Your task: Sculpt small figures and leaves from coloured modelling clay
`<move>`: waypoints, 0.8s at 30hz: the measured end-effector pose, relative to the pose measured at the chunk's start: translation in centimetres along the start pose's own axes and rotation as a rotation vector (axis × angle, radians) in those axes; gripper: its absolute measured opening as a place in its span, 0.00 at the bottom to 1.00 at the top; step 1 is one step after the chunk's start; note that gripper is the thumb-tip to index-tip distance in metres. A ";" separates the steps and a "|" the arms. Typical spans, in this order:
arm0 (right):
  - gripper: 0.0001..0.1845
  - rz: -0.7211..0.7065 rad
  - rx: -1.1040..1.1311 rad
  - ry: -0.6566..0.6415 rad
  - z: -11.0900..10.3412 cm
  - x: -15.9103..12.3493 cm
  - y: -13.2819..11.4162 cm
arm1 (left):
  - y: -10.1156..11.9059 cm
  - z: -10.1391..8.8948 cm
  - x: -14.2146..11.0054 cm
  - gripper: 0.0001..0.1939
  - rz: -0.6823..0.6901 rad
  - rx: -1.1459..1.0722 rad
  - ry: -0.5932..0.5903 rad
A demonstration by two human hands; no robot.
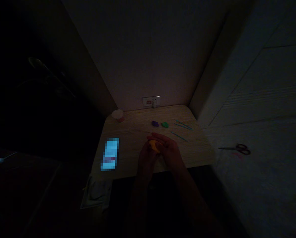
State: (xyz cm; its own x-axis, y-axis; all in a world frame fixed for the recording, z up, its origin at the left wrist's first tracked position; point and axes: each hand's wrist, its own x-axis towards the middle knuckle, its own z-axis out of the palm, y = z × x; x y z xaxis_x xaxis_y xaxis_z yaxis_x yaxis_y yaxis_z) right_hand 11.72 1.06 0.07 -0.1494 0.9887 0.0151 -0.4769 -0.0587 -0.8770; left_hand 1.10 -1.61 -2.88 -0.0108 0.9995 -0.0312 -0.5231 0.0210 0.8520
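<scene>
In dim light, my left hand (146,158) and my right hand (171,151) come together above the front of a small wooden table (130,138). Between them they grip an orange lump of modelling clay (155,145), its lower part covered by my fingers. Beyond my hands lie a purple clay lump (155,124) and a green clay lump (165,124). Several thin blue-green sticks (179,136) rest to the right of these, apart from my hands.
A lit, blurred-out phone (110,154) lies at the table's left. At the back left corner stands a pale cup (118,115). A wall socket (151,101) with a plug sits behind. Scissors (237,148) lie on a pale surface to the right.
</scene>
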 end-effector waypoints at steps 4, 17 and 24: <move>0.26 -0.059 -0.057 -0.038 -0.3 1.9 -0.4 | 0.2 0.5 3.0 0.31 0.075 0.077 0.061; 0.31 0.140 0.038 -0.394 -5.0 11.7 -0.1 | 0.1 -1.3 13.9 0.17 0.258 0.486 0.139; 0.27 -0.009 -0.095 -0.252 -6.9 12.0 1.1 | -0.5 -1.9 13.4 0.18 0.234 0.553 0.142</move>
State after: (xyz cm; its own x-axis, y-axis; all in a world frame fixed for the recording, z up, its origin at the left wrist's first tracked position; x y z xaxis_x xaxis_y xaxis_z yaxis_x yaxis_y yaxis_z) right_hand 15.36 13.83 -4.04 -0.3619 0.9229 0.1315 -0.3977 -0.0253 -0.9172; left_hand -0.36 11.73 -4.75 -0.2056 0.9666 0.1527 0.0264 -0.1505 0.9883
